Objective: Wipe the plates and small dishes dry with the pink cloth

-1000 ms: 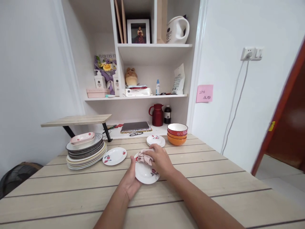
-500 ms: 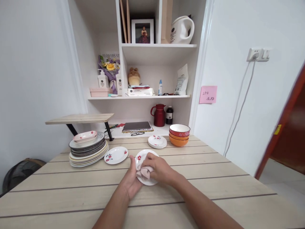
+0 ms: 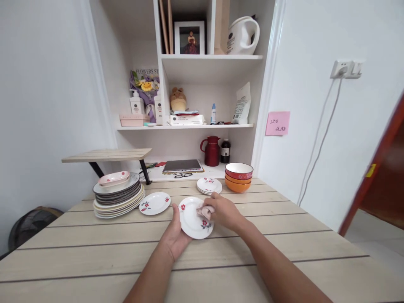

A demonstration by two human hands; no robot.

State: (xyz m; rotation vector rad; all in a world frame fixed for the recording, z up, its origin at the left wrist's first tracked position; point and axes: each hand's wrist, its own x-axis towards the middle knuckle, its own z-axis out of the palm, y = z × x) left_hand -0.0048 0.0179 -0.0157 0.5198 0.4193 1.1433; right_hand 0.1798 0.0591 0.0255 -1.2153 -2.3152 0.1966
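Note:
My left hand grips the left edge of a small white plate with red flowers, its thumb along the rim and its other fingers hidden underneath. A crumpled pale pink cloth is bunched in my right hand, pressed against the plate's right side. Another flowered plate lies flat on the table, left of the held one. Beyond my right hand sits a short stack of matching small plates.
A tall stack of plates with a pink-dotted dish on top stands left, by a small raised shelf. Stacked bowls are at back right. Behind are eyeglasses, a laptop and a red jug.
My right hand has moved the cloth from the plate's lower left to its right side, uncovering the lower flowers. The plate stays in my left hand.

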